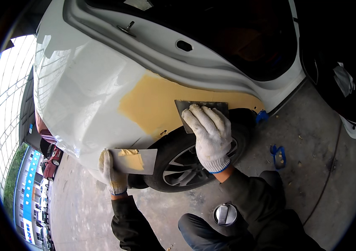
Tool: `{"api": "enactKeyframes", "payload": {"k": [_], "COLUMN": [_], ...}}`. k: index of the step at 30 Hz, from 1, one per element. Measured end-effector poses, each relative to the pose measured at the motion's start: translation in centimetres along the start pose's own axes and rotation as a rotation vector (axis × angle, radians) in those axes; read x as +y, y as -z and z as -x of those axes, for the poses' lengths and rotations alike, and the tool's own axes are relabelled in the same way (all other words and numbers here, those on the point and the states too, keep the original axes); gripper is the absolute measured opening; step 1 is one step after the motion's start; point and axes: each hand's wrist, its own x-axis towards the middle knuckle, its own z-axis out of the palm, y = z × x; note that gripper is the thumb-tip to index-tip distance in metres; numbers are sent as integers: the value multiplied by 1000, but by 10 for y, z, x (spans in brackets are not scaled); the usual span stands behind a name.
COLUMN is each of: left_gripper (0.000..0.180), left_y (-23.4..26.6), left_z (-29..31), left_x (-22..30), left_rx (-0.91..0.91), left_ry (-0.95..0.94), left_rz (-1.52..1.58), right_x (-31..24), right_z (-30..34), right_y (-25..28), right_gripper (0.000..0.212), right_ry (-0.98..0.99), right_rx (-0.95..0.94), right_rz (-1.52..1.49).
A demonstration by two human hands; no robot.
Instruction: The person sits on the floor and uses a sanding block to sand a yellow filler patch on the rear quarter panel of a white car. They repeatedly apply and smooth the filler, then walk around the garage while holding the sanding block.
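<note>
A white car body panel [90,79] carries a broad patch of yellow-tan body filler [148,100] along the wheel arch, above the tire [159,175]. My right hand [212,138], in a white knit glove, has its fingers pressed on a dark flat filler spreader [181,109]. The spreader lies against the filler patch at the arch edge. Lower left, my gloved left hand [113,173] grips a grey flat plate [149,160] by its left end. A dab of yellow filler [133,159] sits on that plate. The left thumb rests on top; the other fingers are partly hidden.
A round can with a silver top [225,214] stands on the concrete floor by my knee [199,230]. A blue item [277,157] and a dark cable [332,167] lie to the right. The car's door opening [245,37] is above; parked cars [52,162] stand far left.
</note>
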Motion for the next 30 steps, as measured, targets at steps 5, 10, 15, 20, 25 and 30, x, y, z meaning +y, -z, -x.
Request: {"api": "enactKeyframes", "payload": {"k": [5,10,15,20,25,30], "left_gripper": [39,37,36,43,35,31], "left_y": [1,5,4,-1,-1,1], "left_z": [1,3,-1,-2,-2,-11], "left_x": [1,2,4,3,6,17], "left_rx": [-8,-48,-34,-1,11,14], "left_ry": [-50,-38,-114,116,161,-165], "left_rz": [-74,-68,-114,88,124,-219], "right_x": [11,8,16,35,19,36], "right_z": [-1,11,24,1,17,34], "right_y": [2,-9,11,6,-3,17], "right_gripper": [35,33,32,34,32,33], "right_ry": [-131,-15,23,5,46,28], "right_rx": [-55,-81,-139,-153,-126,-183], "right_rz": [38,12,-4,46,-4,-12]}}
